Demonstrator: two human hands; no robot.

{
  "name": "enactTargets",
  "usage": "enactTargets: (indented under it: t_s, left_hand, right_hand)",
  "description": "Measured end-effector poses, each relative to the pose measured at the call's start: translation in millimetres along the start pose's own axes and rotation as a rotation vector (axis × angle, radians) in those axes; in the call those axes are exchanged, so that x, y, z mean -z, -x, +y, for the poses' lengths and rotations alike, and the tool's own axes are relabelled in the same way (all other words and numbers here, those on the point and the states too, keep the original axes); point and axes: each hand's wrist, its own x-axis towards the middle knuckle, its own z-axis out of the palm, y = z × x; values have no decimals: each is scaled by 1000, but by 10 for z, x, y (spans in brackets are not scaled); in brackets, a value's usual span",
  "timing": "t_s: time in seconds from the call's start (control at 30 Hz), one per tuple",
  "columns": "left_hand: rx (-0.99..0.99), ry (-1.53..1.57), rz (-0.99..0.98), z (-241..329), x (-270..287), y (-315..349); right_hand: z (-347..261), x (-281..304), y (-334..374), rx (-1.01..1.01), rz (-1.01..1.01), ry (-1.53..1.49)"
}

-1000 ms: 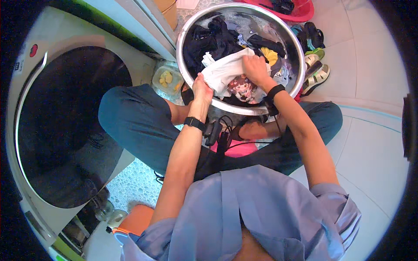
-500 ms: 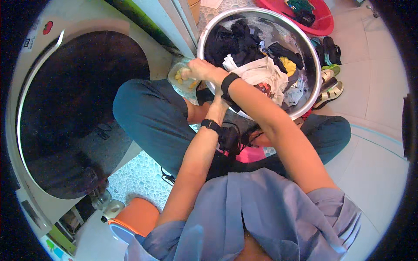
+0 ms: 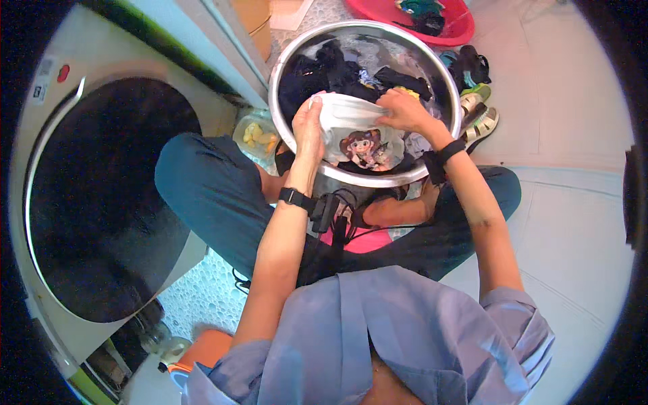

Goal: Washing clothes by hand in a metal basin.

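Note:
A white garment with a cartoon girl printed on it (image 3: 364,145) is stretched between my two hands over a large metal basin (image 3: 278,91). My left hand (image 3: 308,125) pinches its left upper edge near the basin's rim. At the other side of that edge, my right hand (image 3: 406,111) has its fingers closed on the cloth. Behind the garment, dark wet clothes (image 3: 317,74) lie in soapy water, with a bit of yellow cloth (image 3: 405,90) partly behind my right hand. The garment's lower part hangs into the basin.
Left of the basin stands a clear tub (image 3: 241,128) with yellowish chunks (image 3: 256,137). A red basin (image 3: 459,23) holds dark cloth at the back, above several shoes (image 3: 480,125). A front-loading machine (image 3: 115,202) is at the left, an orange bucket (image 3: 210,347) below.
My right hand has moved from the clear tub to the garment's right side. My left hand has come up to its left edge, and the white garment is now lifted and spread.

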Motion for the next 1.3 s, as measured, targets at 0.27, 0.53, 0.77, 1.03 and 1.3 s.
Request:
enactTargets:
  t_s: [0.27, 0.53, 0.77, 1.03, 1.3]
  left_hand:
    - [91, 95, 7, 150, -650, 137]
    - [490, 577, -989, -563, 116, -661]
    - [716, 398, -322, -643, -114, -444]
    - [893, 355, -243, -492, -613, -206]
    - [633, 281, -318, -394, -465, -95]
  right_hand:
    - [-138, 343, 320, -464, 610, -1081]
    - [-1279, 158, -346, -290, 559, -135]
    - [-910, -76, -361, -402, 580, -157]
    - [-420, -200, -293, -492, 660, 72]
    - [-822, -364, -401, -295, 561, 140]
